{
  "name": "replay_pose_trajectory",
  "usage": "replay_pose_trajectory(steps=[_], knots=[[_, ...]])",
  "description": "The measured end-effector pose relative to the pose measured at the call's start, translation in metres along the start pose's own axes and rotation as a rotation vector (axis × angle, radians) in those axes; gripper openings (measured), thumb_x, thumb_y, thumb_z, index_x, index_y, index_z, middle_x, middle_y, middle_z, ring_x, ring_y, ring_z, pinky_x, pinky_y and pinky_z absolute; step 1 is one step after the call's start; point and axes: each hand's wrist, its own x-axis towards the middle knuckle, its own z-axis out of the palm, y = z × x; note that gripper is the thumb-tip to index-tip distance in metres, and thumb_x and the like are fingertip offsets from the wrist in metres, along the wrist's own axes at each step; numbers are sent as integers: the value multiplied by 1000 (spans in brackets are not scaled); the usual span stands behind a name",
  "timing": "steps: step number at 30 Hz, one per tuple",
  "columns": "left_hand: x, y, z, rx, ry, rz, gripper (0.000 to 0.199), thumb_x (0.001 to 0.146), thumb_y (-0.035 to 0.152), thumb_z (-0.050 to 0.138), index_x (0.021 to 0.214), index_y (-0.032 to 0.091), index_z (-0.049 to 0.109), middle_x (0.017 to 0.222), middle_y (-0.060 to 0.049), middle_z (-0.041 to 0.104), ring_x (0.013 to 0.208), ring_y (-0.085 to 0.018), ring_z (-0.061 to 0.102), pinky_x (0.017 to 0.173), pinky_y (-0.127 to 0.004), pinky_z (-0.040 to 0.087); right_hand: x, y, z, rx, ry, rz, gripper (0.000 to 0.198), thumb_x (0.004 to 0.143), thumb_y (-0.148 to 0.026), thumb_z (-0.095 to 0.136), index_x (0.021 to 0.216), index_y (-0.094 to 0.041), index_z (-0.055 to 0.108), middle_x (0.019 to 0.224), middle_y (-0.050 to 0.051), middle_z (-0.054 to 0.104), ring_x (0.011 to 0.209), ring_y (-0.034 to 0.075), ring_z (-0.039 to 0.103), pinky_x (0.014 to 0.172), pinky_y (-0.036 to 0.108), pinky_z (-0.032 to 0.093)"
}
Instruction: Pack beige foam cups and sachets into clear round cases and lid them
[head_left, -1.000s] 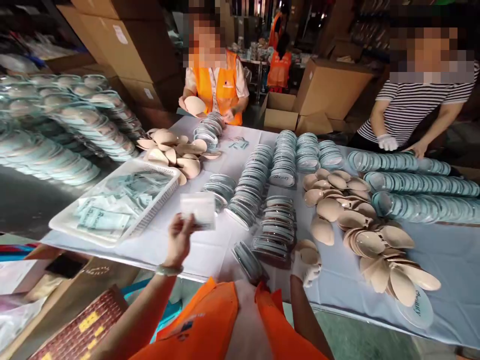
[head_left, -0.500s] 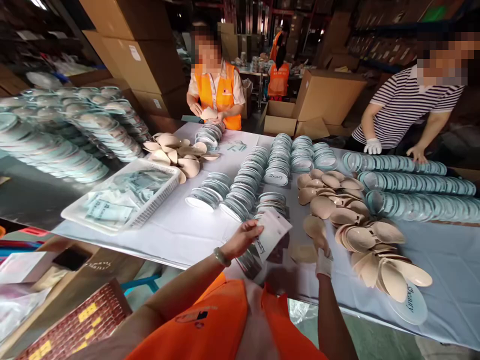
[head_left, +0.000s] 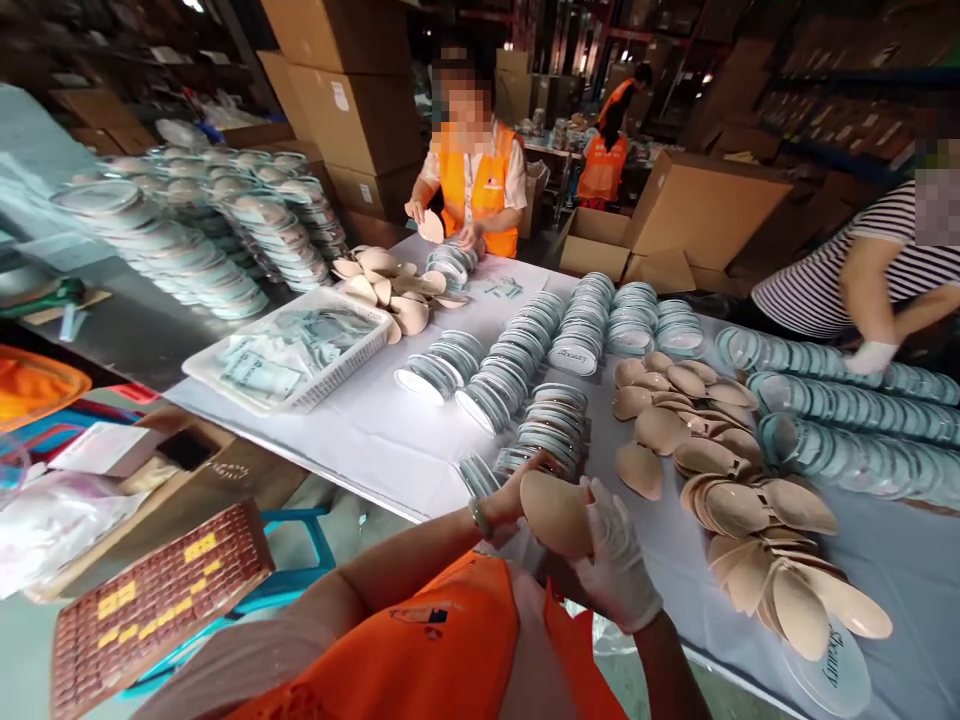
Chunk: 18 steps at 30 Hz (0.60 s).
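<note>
A beige bra cup [head_left: 556,512] is held up in front of my chest, its rounded side towards me. My right hand [head_left: 619,565], in a white glove, grips its right edge. At its left edge is my bare left hand [head_left: 511,502], closed there with a bracelet at the wrist; its fingertips are partly behind the cup. Whether the white printed card is still in that hand is hidden. Just beyond are rows of round pale-blue packs [head_left: 546,425]. On the right lies a heap of beige bra cups [head_left: 739,505], with one single cup [head_left: 639,470] nearer me.
A white plastic basket [head_left: 341,368] of printed pouches stands left on the table [head_left: 360,440]. A co-worker in an orange vest [head_left: 480,180] handles a cup across the table. Another in a striped shirt [head_left: 817,280] reaches over long pack rows [head_left: 862,405]. A blue stool [head_left: 315,540] stands below left.
My right hand has brought a bra cup from the table to my left hand. The white card is out of sight. The view has turned left; the striped-shirt co-worker leans lower.
</note>
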Motion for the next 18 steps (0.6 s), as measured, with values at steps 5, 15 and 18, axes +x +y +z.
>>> replay_pose_trajectory(steps=[5,15,18], knots=[[-39,5,-27,-100,-73,-113,69,65,55,87,123,23,66,92,-10,74,79,-27,74,60,-32,54,-3,0,45,-113,-116,-8,41,77,-42,66,117,-31,74,128,6,72,135,31,60,111,52,53],[-42,5,-163,917,138,69,83,51,2,88,129,18,68,138,-15,66,129,-39,60,105,-48,51,20,59,42,159,157,511,66,63,-64,74,110,-18,70,103,13,79,90,30,75,83,42,63],[-35,-30,-143,970,183,60,80,55,10,93,130,21,69,141,-17,63,127,-43,59,108,-55,47,27,49,56,74,-5,324,58,71,-64,69,104,-17,74,101,16,79,88,30,75,85,43,62]])
